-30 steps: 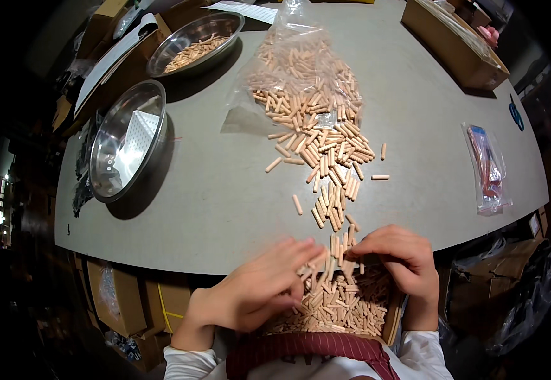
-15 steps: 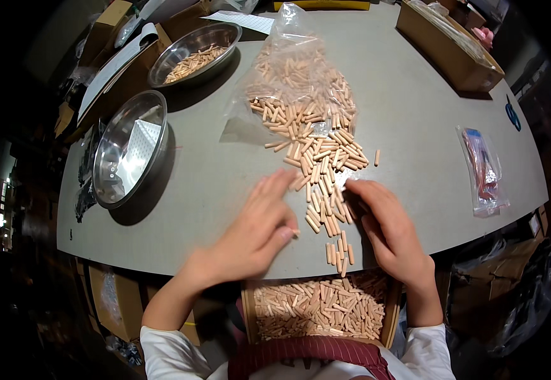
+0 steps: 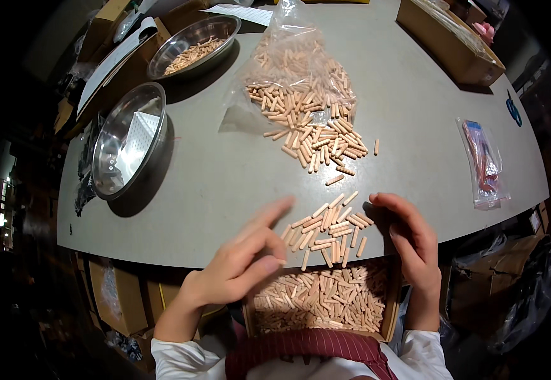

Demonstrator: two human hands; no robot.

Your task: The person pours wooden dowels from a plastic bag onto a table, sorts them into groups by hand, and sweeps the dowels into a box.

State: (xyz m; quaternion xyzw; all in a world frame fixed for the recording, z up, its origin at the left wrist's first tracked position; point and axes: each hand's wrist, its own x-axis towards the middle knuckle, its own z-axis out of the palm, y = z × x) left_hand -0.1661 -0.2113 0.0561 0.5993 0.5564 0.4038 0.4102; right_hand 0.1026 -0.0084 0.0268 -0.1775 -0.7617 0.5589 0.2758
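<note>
**Both bare hands frame a loose patch of wooden dowels at the near edge**

I have the left hand [image 3: 240, 263] at the left of the wooden dowels [image 3: 340, 232], its index finger stretched out and slightly blurred, the other fingers loosely bent. It looks unclenched, with nothing in its grasp that I can make out; whether a fingertip touches a dowel I cannot tell. I see the right hand [image 3: 415, 237] on the other side, fingers curved and apart, also gripping nothing visible.

Between them the dowels lie scattered in a single loose patch on the grey table [image 3: 224, 171], the nearest ones at its edge. Just below that edge I see an open box [image 3: 390, 310] with many more dowels, close against the maroon apron strap [image 3: 307, 345].

Farther out, beyond a gap with a couple of stray pieces, a thick heap [image 3: 320, 142] spills from a clear plastic bag [image 3: 291, 31]. To the left I have a nearer metal bowl [image 3: 114, 136] and a farther metal bowl [image 3: 221, 28], the latter holding dowels. Over on the right lie a clear packet [image 3: 483, 164] and, farther off, a long cardboard box [image 3: 456, 54].
</note>
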